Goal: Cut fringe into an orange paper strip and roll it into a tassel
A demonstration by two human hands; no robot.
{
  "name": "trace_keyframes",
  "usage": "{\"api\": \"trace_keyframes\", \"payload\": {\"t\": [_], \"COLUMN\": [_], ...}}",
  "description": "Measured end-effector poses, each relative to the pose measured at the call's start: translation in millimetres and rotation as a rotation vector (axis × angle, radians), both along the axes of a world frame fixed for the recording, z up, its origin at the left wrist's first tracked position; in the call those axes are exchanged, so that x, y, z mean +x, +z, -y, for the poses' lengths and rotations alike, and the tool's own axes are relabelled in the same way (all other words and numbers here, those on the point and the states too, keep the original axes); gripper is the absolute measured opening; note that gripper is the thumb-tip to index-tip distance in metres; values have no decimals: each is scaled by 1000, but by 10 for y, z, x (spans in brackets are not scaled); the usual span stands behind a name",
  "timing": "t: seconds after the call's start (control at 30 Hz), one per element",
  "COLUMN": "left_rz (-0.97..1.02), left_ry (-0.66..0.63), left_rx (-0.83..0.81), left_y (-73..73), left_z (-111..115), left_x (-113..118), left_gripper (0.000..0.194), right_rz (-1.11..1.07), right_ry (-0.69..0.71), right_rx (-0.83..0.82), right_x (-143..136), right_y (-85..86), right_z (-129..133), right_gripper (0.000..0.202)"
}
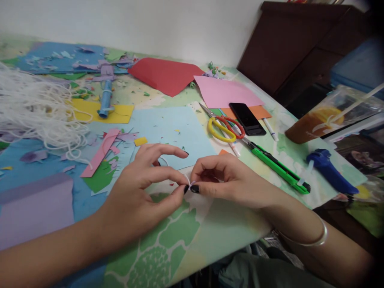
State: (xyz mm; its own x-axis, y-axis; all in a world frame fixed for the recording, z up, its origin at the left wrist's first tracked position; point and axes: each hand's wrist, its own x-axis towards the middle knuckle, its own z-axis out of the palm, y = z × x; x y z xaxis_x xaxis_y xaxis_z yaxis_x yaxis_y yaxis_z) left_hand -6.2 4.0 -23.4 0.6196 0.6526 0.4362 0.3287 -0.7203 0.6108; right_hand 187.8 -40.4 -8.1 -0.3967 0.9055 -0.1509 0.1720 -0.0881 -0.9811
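Observation:
Above the front part of the table, my left hand [150,180] pinches a thin white string [187,177] between thumb and index finger, its other fingers bent. Right beside it, tips nearly touching, my right hand [228,178] pinches the same string. A small loop of string arcs up from the fingertips. Something tiny and pale purple shows at the pinch, too small to make out. A pale blue paper sheet [168,128] with small scraps lies just beyond the hands. Yellow-and-red-handled scissors [223,129] and a green utility knife [277,166] lie past my right hand.
At left lies a heap of white string [39,108], near a rolled blue paper tube [105,100]. Red paper [165,74], pink paper [226,92] and a black phone [246,119] are farther back. A drink cup [318,120] and blue glue gun [331,170] are at right.

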Motion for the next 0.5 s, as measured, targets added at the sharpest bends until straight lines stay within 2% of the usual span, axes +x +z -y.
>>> {"api": "trace_keyframes", "payload": {"t": [0.37,0.5], "left_rz": [1,22], "left_ry": [-20,13], "left_rx": [-178,-217], "left_y": [-24,-13], "left_z": [9,-14], "left_x": [-21,-32], "left_gripper": [14,11], "right_rz": [-19,-36], "right_ry": [5,-9], "right_rx": [-21,-14], "right_x": [-24,-3], "right_y": [23,24], "right_z": [5,4], "right_gripper": [4,2]}}
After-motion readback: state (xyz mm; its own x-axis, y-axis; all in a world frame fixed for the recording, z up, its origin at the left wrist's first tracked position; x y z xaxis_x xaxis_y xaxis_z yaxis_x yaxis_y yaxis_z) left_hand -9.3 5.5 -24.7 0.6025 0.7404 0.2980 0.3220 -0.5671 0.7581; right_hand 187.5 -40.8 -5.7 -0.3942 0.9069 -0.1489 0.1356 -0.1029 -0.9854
